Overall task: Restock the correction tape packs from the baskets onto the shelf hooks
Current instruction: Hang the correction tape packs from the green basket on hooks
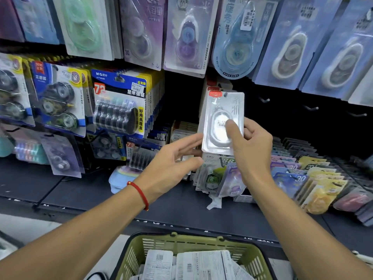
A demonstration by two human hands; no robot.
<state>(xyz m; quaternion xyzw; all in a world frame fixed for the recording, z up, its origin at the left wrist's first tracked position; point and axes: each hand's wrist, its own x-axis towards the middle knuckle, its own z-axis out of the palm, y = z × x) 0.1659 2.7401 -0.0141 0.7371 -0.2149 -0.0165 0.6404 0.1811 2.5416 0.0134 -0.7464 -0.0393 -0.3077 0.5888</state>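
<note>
My right hand (pixel 249 146) grips a white correction tape pack (pixel 219 110) with a red label at its top, thumb pressed on the blister front. The pack is upright in front of the dark shelf gap, with similar white packs just behind it. My left hand (pixel 171 158), with a red string on the wrist, is open with fingers spread; its fingertips reach the pack's lower left edge. A green basket (pixel 252 253) below holds several white packs lying face down.
Bare metal hooks (pixel 311 108) stick out to the right of the held pack. Blue and yellow multi-packs (pixel 121 102) hang on the left, pastel packs along the top row. Rows of coloured packs (pixel 298 178) stand in trays at the lower right on the dark shelf (pixel 80 190).
</note>
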